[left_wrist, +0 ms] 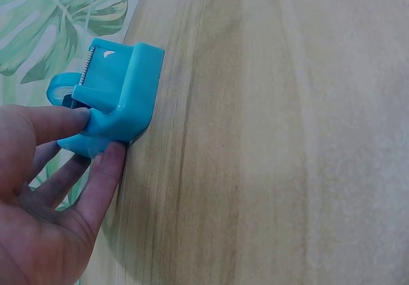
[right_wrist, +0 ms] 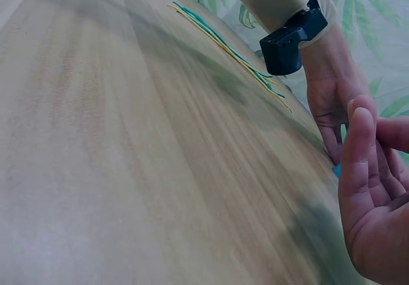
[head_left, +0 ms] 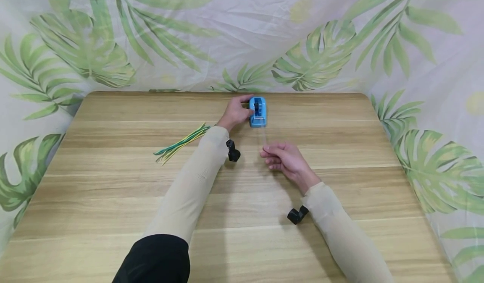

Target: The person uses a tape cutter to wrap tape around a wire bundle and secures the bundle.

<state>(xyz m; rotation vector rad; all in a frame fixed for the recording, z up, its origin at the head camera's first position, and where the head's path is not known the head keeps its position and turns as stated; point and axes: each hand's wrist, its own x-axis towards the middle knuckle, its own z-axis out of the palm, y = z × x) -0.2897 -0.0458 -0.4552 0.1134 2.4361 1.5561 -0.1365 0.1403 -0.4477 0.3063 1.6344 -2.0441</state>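
Note:
A blue tape dispenser [head_left: 258, 122] stands near the table's back edge. My left hand [head_left: 236, 114] grips its left side, and in the left wrist view the thumb and fingers of that hand [left_wrist: 54, 195] are round the dispenser [left_wrist: 137, 84]; its toothed cutter shows there. From the dispenser's front a strip of clear tape [head_left: 264, 136] stretches toward me. My right hand [head_left: 287, 161] pinches the strip's near end between thumb and forefinger, above the tabletop. In the right wrist view, the right hand [right_wrist: 377, 202] hides most of the dispenser.
Several green and yellow wire-like strands [head_left: 181, 144] lie in a loose bundle left of my left forearm. Behind the wooden table [head_left: 113, 182] hangs a leaf-print cloth [head_left: 245, 35], which also runs along both sides. Black cameras sit on both wrists.

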